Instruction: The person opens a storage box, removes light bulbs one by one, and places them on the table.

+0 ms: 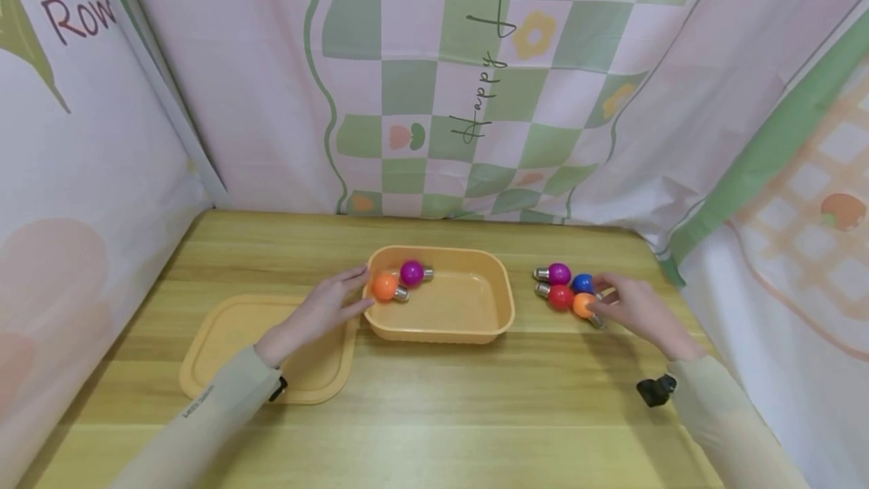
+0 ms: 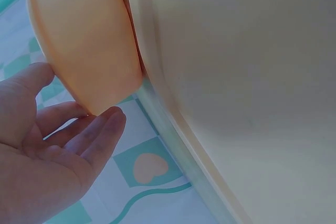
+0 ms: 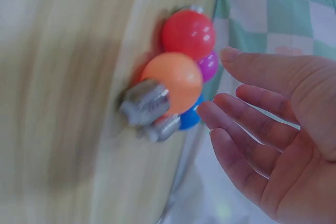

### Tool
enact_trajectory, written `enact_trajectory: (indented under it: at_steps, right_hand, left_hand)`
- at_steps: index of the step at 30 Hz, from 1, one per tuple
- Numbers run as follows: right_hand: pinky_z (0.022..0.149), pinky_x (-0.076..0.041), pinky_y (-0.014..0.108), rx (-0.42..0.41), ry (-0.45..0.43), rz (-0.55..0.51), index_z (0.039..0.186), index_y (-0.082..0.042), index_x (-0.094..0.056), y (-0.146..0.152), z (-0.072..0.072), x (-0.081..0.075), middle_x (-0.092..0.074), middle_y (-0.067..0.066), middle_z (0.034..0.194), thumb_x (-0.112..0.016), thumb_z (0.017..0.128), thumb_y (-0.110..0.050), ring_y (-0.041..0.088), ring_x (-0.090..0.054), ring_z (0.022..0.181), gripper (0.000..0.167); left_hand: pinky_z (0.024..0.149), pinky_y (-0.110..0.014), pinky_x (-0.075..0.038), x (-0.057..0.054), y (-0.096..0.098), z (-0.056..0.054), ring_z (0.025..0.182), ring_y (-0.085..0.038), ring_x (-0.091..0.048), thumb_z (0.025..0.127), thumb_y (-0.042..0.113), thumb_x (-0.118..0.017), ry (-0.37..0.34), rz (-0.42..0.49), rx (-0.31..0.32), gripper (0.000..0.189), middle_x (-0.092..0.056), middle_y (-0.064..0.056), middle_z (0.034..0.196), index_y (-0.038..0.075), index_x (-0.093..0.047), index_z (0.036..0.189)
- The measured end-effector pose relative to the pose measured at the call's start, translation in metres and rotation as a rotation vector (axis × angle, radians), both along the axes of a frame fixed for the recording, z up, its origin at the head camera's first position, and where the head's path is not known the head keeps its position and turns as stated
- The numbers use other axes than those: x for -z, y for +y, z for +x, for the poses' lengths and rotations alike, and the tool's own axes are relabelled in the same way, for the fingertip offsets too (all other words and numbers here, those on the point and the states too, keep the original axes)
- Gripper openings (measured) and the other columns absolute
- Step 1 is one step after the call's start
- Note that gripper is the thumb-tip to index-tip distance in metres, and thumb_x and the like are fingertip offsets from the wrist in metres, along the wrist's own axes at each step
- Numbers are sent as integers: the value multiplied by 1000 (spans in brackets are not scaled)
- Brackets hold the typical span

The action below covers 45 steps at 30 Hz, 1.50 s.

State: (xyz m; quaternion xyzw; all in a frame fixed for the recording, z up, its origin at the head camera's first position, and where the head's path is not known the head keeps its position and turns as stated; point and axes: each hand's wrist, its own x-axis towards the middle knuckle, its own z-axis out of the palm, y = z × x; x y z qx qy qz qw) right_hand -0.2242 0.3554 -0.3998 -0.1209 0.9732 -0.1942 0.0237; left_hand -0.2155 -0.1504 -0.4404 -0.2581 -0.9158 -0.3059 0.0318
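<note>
My left hand [image 1: 331, 299] touches the left end of an orange-yellow plastic container [image 1: 441, 336], thumb and fingers spread along its rim; the left wrist view shows this hand [image 2: 63, 135] against the container's wall [image 2: 89, 40]. Inside lie an orange light bulb [image 1: 385, 286] and a purple light bulb [image 1: 411, 273]. My right hand [image 1: 634, 308] hovers at a cluster of bulbs, fingers parted. Nearest it are an orange bulb [image 3: 176, 80] and a blue bulb [image 3: 190, 118]; a red bulb [image 3: 189, 34] and a purple bulb [image 3: 209, 66] lie beside them. Nothing shows between its fingers.
A matching flat lid [image 1: 319, 368] lies left of the container, partly under my left forearm. The wooden table [image 1: 462, 421] meets a printed fabric curtain [image 1: 441, 96] at the back, with fabric also on both sides.
</note>
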Motion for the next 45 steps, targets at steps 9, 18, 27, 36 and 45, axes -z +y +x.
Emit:
enact_trajectory:
  at_steps: [9, 18, 27, 36, 45]
  right_hand:
    - [68, -64, 38, -89, 79, -1, 116, 5, -64, -42, -3, -12, -72, 26, 107, -75, 88, -15, 29, -73, 84, 36]
    - [76, -63, 44, -183, 169, -16, 117, 1, -65, -81, -14, -17, -75, 18, 106, -77, 87, -17, 28, -73, 88, 37]
    - [82, -63, 46, -247, 108, -67, 125, 1, -62, -118, -30, -20, -71, 21, 117, -73, 91, -18, 32, -72, 95, 41]
    - [79, -64, 43, -369, 169, -73, 119, 4, -64, -154, -49, -20, -72, 21, 109, -77, 85, -14, 30, -73, 88, 40]
    - [81, -64, 42, -448, 151, -63, 119, 3, -64, -185, -62, -22, -72, 20, 110, -77, 85, -14, 31, -73, 91, 41]
  left_hand:
    - [113, -53, -41, 2, -2, 0, 136, -45, -47, 94, 21, -67, 21, 4, 4, 56, -44, -30, 148, -10, -49, 137]
    - [114, -54, -41, 1, 0, 0, 137, -45, -47, 94, 20, -67, 18, 10, 1, 56, -44, -30, 148, -10, -49, 137]
    - [114, -54, -41, 0, 0, 0, 137, -45, -47, 94, 20, -67, 9, 1, -5, 55, -44, -29, 149, -10, -49, 137]
    - [112, -53, -43, -1, 0, -1, 135, -45, -48, 94, 20, -68, 19, 5, -2, 55, -44, -30, 148, -10, -50, 137]
    - [113, -54, -42, -5, 1, 1, 136, -45, -47, 94, 20, -67, 0, 1, -4, 55, -44, -30, 148, -9, -50, 137]
